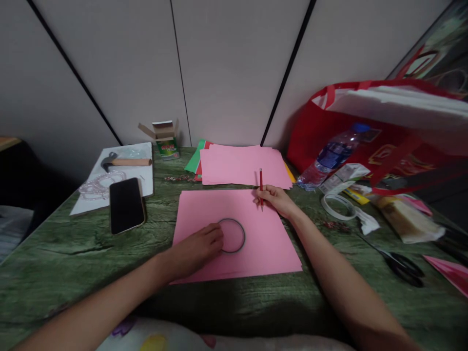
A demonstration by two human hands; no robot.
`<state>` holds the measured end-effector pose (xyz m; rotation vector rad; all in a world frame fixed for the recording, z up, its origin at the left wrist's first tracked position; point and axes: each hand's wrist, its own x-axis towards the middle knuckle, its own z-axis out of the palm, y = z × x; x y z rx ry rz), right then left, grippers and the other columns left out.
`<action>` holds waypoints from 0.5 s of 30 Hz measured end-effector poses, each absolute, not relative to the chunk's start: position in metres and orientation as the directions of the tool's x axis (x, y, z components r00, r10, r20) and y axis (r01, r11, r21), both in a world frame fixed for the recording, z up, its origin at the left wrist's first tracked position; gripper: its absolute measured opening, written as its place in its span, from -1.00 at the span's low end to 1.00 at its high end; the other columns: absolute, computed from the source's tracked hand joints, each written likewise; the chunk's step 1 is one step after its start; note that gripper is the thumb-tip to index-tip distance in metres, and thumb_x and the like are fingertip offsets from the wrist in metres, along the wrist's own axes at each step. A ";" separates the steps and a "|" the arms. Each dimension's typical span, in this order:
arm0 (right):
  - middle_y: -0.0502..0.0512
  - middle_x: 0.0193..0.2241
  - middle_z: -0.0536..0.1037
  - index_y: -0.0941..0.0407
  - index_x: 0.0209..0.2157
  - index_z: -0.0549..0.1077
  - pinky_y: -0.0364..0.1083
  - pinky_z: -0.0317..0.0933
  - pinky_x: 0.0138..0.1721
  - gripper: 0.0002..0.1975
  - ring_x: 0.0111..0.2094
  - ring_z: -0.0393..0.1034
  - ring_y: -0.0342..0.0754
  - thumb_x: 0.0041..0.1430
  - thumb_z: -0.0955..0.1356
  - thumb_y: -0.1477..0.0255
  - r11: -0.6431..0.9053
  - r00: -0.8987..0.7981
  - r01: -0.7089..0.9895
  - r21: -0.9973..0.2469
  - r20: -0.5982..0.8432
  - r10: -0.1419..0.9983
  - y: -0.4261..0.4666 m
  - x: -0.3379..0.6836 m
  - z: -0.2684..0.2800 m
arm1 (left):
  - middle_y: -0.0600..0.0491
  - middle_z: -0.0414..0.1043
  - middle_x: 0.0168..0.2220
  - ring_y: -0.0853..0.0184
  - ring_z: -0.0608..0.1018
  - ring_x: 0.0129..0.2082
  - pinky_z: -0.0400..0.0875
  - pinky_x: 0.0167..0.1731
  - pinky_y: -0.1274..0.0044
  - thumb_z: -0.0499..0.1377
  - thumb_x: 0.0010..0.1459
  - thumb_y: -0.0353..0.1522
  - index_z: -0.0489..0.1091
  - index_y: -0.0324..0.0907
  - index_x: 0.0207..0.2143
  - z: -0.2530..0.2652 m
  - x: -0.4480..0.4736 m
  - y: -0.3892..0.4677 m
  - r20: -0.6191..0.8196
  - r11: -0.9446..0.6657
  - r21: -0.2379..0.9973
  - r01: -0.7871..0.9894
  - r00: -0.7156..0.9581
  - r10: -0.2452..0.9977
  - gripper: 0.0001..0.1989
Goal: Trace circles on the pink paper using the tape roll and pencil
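A sheet of pink paper (256, 258), with another edge showing beneath it, lies in front of me on the green wood-grain table. On its middle rests a thin dark ring (244, 236), flat on the paper. My left hand (199, 247) comes in from the left with its fingers closed over the ring's left edge. Above the paper's upper right corner, my right hand (277, 199) pinches a red pencil (261, 183), which stands nearly upright with its tip down. Whether the tip touches the paper I cannot tell.
Behind lie stacked pink sheets (241, 165) over coloured paper. On the left are a phone (126, 204), a hammer (131, 162) and an opened small box (167, 144). To the right: a bottle (331, 158), red bag (307, 131), tape roll (338, 212) and scissors (400, 265).
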<state>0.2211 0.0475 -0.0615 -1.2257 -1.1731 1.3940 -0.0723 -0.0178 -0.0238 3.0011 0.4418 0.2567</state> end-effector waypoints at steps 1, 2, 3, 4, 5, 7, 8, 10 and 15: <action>0.00 -0.58 0.51 0.16 -0.42 0.39 -0.17 0.32 -0.45 -0.60 -0.51 0.44 -0.14 -0.18 0.49 0.16 -0.130 -0.080 -0.048 -0.990 -0.125 0.989 0.047 0.221 -0.062 | -0.13 0.37 -0.13 0.19 0.34 0.01 0.36 -0.01 0.35 -0.01 0.22 -0.50 0.33 -0.26 -0.29 -0.024 -0.072 -0.018 0.156 -0.950 0.134 0.282 0.941 0.301 -0.87; -0.01 -0.58 0.51 0.16 -0.42 0.39 -0.17 0.32 -0.43 -0.59 -0.50 0.44 -0.15 -0.19 0.49 0.16 -0.125 -0.064 -0.056 -0.991 -0.121 0.991 0.047 0.221 -0.063 | -0.12 0.37 -0.12 0.19 0.34 0.01 0.36 0.00 0.35 0.00 0.23 -0.47 0.33 -0.25 -0.30 -0.024 -0.072 -0.018 0.163 -0.947 0.146 0.286 0.937 0.308 -0.88; -0.02 -0.58 0.50 0.16 -0.42 0.39 -0.17 0.33 -0.41 -0.59 -0.50 0.44 -0.15 -0.21 0.50 0.16 -0.120 -0.045 -0.066 -0.991 -0.117 0.992 0.047 0.220 -0.063 | -0.12 0.36 -0.11 0.19 0.34 0.02 0.35 0.00 0.35 0.01 0.23 -0.45 0.33 -0.25 -0.31 -0.024 -0.072 -0.018 0.168 -0.944 0.156 0.291 0.934 0.316 -0.88; -0.03 -0.57 0.50 0.15 -0.42 0.39 -0.17 0.33 -0.40 -0.58 -0.50 0.44 -0.16 -0.22 0.50 0.16 -0.116 -0.029 -0.075 -0.990 -0.114 0.993 0.047 0.220 -0.063 | -0.11 0.35 -0.10 0.19 0.33 0.03 0.34 0.01 0.34 0.01 0.23 -0.44 0.33 -0.24 -0.31 -0.023 -0.072 -0.018 0.168 -0.942 0.158 0.296 0.932 0.321 -0.89; -0.04 -0.57 0.49 0.15 -0.42 0.39 -0.16 0.34 -0.38 -0.58 -0.50 0.43 -0.16 -0.22 0.50 0.16 -0.112 -0.014 -0.081 -0.990 -0.111 0.994 0.047 0.219 -0.063 | -0.12 0.35 -0.09 0.19 0.34 0.03 0.34 0.02 0.34 0.02 0.22 -0.46 0.33 -0.24 -0.31 -0.023 -0.072 -0.018 0.166 -0.942 0.153 0.298 0.932 0.322 -0.89; -0.06 -0.56 0.48 0.14 -0.42 0.40 -0.17 0.34 -0.37 -0.59 -0.50 0.42 -0.18 -0.22 0.50 0.16 -0.106 0.010 -0.081 -0.991 -0.107 0.994 0.046 0.218 -0.059 | -0.13 0.35 -0.07 0.17 0.34 0.03 0.33 0.01 0.33 0.02 0.19 -0.51 0.33 -0.26 -0.27 -0.023 -0.072 -0.019 0.154 -0.947 0.132 0.294 0.937 0.313 -0.88; -0.06 -0.56 0.47 0.14 -0.42 0.40 -0.17 0.35 -0.38 -0.59 -0.51 0.40 -0.19 -0.21 0.50 0.15 -0.101 0.020 -0.076 -0.992 -0.103 0.994 0.045 0.216 -0.055 | -0.13 0.35 -0.07 0.16 0.34 0.03 0.33 0.01 0.32 0.02 0.18 -0.53 0.33 -0.26 -0.25 -0.023 -0.073 -0.018 0.149 -0.949 0.124 0.291 0.940 0.308 -0.86; -0.07 -0.57 0.46 0.14 -0.43 0.40 -0.16 0.35 -0.39 -0.59 -0.52 0.39 -0.19 -0.19 0.49 0.13 -0.083 0.032 -0.062 -0.995 -0.085 0.996 0.044 0.212 -0.047 | -0.13 0.35 -0.06 0.15 0.33 0.04 0.32 0.01 0.31 0.02 0.17 -0.55 0.33 -0.25 -0.21 -0.024 -0.074 -0.018 0.145 -0.952 0.118 0.281 0.944 0.296 -0.83; -0.06 -0.60 0.45 0.13 -0.47 0.37 -0.15 0.37 -0.43 -0.56 -0.54 0.41 -0.16 -0.21 0.48 0.07 -0.075 -0.031 0.005 -0.997 -0.075 0.997 0.039 0.189 -0.029 | -0.14 0.33 -0.01 0.15 0.31 0.07 0.29 0.03 0.31 0.03 0.20 -0.48 0.34 -0.24 -0.23 -0.029 -0.074 -0.017 0.155 -0.948 0.125 0.291 0.938 0.309 -0.88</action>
